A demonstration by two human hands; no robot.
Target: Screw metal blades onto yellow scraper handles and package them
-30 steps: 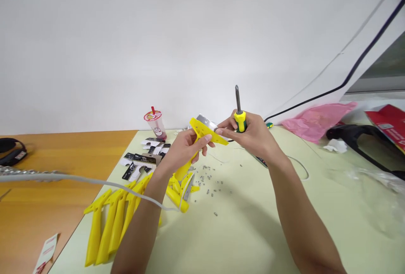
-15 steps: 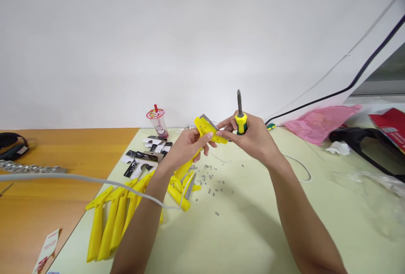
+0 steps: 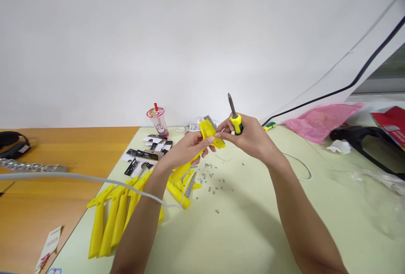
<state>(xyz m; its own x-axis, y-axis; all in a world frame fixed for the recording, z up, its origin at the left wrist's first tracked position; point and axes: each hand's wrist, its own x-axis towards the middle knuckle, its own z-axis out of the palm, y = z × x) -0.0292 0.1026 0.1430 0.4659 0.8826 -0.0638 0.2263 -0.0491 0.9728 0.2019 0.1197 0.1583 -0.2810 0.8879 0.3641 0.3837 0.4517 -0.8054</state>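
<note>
My left hand [image 3: 189, 147] is closed around a yellow scraper [image 3: 207, 129] with a grey metal blade [image 3: 210, 121] at its head. The scraper is held tilted above the table. In my right hand [image 3: 248, 135] is a screwdriver [image 3: 236, 124] with a yellow and green handle, its shaft pointing up. The thumb and a finger of that hand pinch at the scraper head's right end; whether a small part sits between them I cannot tell. Below lie several small metal screws and nuts [image 3: 209, 175]. Loose yellow scraper parts [image 3: 179, 194] rest beside them.
Several yellow scraper handles [image 3: 109, 227] lie in a row at the left. Behind them are black and white cards [image 3: 141, 160] and a drink cup [image 3: 159, 123]. A pale cable [image 3: 95, 180] crosses the left foreground. At right are a pink bag [image 3: 322, 120] and a black frame [image 3: 357, 137].
The scraper head has turned and dipped slightly in my left hand. My right hand has shifted a little left, and the screwdriver shaft now leans further left.
</note>
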